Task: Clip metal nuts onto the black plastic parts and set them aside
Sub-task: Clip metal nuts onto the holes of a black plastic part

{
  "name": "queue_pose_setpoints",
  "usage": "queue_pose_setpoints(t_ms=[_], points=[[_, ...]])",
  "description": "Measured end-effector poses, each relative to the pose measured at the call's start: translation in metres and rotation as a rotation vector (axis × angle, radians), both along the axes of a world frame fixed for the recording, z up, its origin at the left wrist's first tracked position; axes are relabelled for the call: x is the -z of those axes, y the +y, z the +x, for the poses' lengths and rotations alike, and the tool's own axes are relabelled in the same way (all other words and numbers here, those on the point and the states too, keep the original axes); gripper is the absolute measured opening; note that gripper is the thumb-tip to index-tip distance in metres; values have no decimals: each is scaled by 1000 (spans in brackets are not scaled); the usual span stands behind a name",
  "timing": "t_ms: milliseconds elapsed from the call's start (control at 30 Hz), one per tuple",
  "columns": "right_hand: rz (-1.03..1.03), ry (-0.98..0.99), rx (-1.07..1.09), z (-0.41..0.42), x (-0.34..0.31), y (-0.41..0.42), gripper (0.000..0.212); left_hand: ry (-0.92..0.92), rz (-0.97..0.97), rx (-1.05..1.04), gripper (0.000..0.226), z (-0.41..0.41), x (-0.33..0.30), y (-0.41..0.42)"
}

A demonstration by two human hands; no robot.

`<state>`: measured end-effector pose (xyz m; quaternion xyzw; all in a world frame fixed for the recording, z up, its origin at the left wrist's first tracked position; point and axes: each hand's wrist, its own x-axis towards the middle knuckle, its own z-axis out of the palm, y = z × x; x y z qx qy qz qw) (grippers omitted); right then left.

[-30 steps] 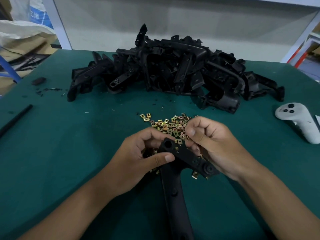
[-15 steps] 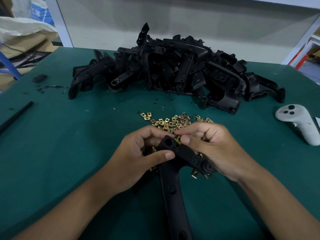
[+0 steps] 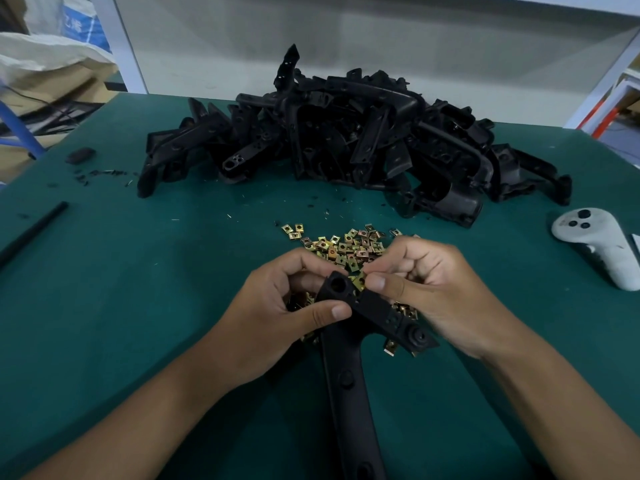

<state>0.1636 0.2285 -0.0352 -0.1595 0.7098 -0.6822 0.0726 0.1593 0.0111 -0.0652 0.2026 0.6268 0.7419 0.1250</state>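
While the blue print on the white sack [image 3: 74, 27] is too blurred to read, we curl our left hand [image 3: 277, 317] around the black plastic part [image 3: 349, 358] over the green tabletop [image 3: 138, 289]. Our right hand [image 3: 436, 292] pinches a metal nut [image 3: 360, 281] against its top, before the nut pile [image 3: 346, 245]; bare tabletop lies left.

No text, label or number can be made out anywhere; the blue print on the white woven sack [image 3: 74, 24] at the far left, behind the table, shows a few characters too blurred to read
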Motion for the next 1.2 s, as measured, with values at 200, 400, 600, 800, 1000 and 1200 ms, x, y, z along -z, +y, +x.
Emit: queue_pose_setpoints(t_ms=[200, 400, 600, 800, 1000, 1200], points=[[65, 20, -10, -1, 0, 4, 5, 5, 0, 3, 24, -1, 1, -1], [110, 51, -40, 0, 1, 5, 4, 20, -15, -3, 24, -1, 1, 0], [142, 2, -56, 0, 3, 6, 27, 17, -4, -37, 25, 0, 1, -1], [383, 178, 134, -10, 12, 16, 26, 38, -70, -8, 28, 0, -2, -2], [1047, 314, 204, -19, 29, 26, 44, 70, -185, -16, 25, 1, 0, -4], [839, 373, 315, -22, 31, 25, 10, 35, -147, -26, 23, 0, -2, -2]])
